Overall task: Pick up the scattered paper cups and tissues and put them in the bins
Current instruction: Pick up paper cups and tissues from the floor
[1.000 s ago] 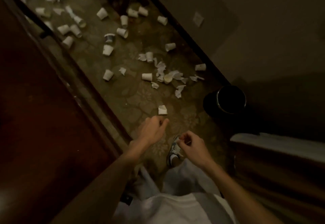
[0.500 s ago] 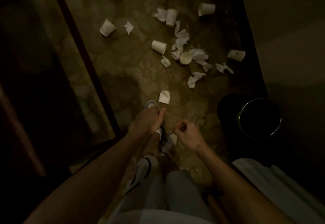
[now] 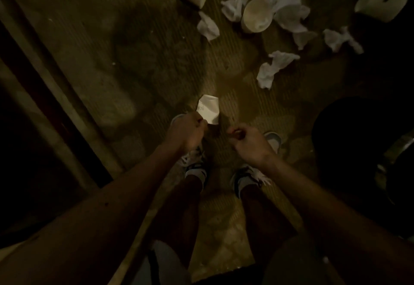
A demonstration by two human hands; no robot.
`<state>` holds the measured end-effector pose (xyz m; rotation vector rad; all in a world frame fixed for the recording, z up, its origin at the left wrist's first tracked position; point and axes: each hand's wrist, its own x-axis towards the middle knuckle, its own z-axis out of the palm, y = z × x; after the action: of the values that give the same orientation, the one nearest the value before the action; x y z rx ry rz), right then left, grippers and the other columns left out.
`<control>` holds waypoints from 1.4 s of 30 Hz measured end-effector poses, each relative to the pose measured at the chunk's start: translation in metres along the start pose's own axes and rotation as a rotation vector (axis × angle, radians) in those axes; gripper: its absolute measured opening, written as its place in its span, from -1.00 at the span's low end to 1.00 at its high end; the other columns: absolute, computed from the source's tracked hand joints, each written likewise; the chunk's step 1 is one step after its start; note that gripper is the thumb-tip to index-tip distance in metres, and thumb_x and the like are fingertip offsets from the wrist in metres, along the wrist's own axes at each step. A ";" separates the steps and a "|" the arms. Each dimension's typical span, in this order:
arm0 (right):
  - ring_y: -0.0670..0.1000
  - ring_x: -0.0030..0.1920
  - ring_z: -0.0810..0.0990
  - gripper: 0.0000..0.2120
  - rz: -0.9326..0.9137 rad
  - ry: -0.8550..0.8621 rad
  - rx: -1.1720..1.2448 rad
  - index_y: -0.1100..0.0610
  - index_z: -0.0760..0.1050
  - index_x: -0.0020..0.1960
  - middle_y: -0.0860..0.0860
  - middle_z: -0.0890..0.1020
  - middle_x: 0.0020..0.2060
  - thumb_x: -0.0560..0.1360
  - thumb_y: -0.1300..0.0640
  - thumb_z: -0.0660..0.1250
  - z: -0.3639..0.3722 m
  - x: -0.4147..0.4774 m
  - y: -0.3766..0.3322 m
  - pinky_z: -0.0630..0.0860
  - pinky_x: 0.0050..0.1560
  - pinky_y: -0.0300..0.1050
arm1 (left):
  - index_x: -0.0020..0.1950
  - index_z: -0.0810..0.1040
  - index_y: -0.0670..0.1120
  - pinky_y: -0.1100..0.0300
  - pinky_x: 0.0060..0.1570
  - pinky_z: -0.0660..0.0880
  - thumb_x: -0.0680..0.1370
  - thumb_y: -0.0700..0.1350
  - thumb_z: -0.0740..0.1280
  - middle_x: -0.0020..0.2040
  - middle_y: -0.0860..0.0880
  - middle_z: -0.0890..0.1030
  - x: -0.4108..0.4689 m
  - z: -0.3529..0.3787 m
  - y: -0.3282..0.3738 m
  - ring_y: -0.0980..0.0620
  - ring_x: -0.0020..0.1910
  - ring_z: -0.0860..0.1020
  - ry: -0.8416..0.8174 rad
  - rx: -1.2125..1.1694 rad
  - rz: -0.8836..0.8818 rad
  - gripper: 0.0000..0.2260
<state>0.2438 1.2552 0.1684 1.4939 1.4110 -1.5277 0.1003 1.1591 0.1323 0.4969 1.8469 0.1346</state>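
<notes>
Just past the person's shoes, on the patterned floor (image 3: pixel 156 65), lies a flattened paper cup (image 3: pixel 209 111). The left hand (image 3: pixel 187 131) is curled at its near edge, fingers touching it; whether they pinch it I cannot tell. At 3 o'clock from that hand, the right hand (image 3: pixel 248 142) is loosely fisted, holding nothing visible. Further cups and crumpled tissues (image 3: pixel 272 68) lie toward 12 and 1 o'clock. A dark bin (image 3: pixel 403 148) stands at 3 o'clock.
</notes>
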 end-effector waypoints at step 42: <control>0.14 -0.18 0.73 -0.22 -0.274 0.167 0.932 0.06 0.53 0.21 0.10 0.73 -0.15 0.04 -0.19 0.57 -0.099 0.161 0.054 0.59 -0.35 -0.08 | 0.01 0.57 -0.14 0.00 -0.16 0.59 0.35 -0.12 0.60 -0.13 -0.17 0.63 0.168 0.062 0.119 -0.08 -0.18 0.62 -0.084 -0.288 0.804 -0.68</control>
<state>0.2927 1.3739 0.0196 2.0273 1.0388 -2.4865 0.1476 1.3240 0.0038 0.9949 1.4200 0.8894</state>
